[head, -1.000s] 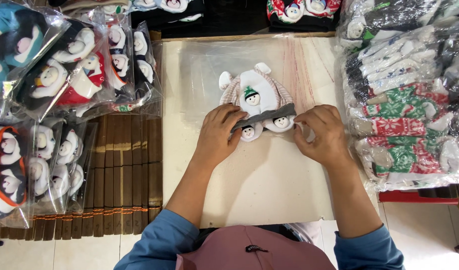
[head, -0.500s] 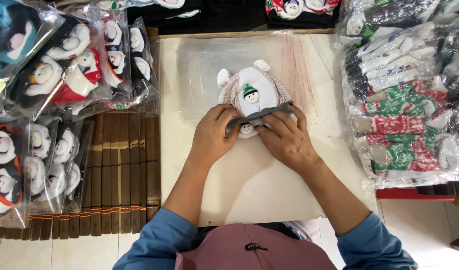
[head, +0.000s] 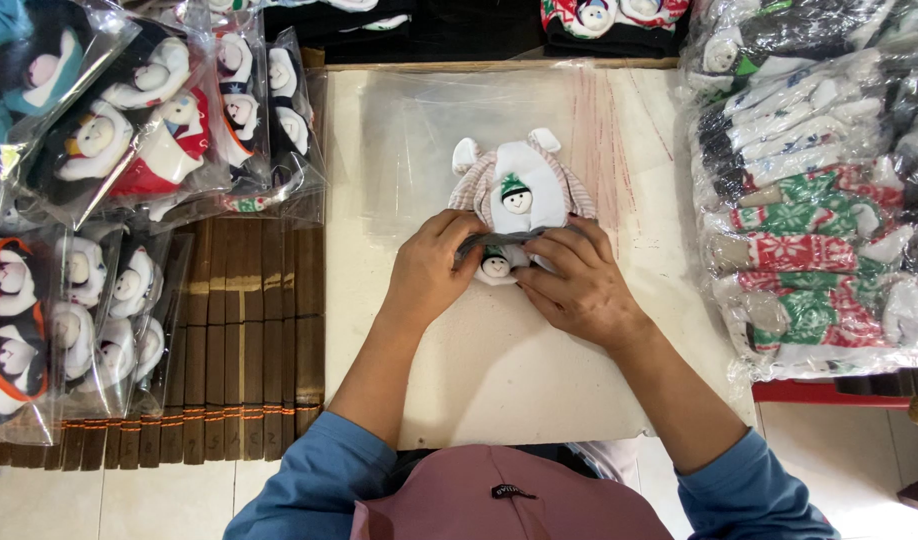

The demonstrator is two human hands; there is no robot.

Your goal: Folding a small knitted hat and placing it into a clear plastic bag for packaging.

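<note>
**Two hands on one soft bundle**

Both pinch the white-and-striped plush sock bundle with little snowman faces (head: 519, 205) at its grey band: left hand (head: 431, 275) and right hand (head: 576, 285), fingers curled closed. It seems light, squashy, best gripped mid-band. It lies on clear plastic sheet (head: 419, 130) over the cream board (head: 499, 370).

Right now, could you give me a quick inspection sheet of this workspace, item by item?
Surface: pale board with a clear plastic sheet at its far end.
Job's things: bundle of striped and white plush socks with small snowman faces, a grey band across it.
Clutter: bagged plush socks stacked left; bagged patterned socks piled right.
Hands: left hand and right hand both press on the bundle's near end.
Cables: nothing seen.
Surroundings: dark slatted mat on the left, tiled floor below, blue sleeves and a pink cap at the bottom edge.
</note>
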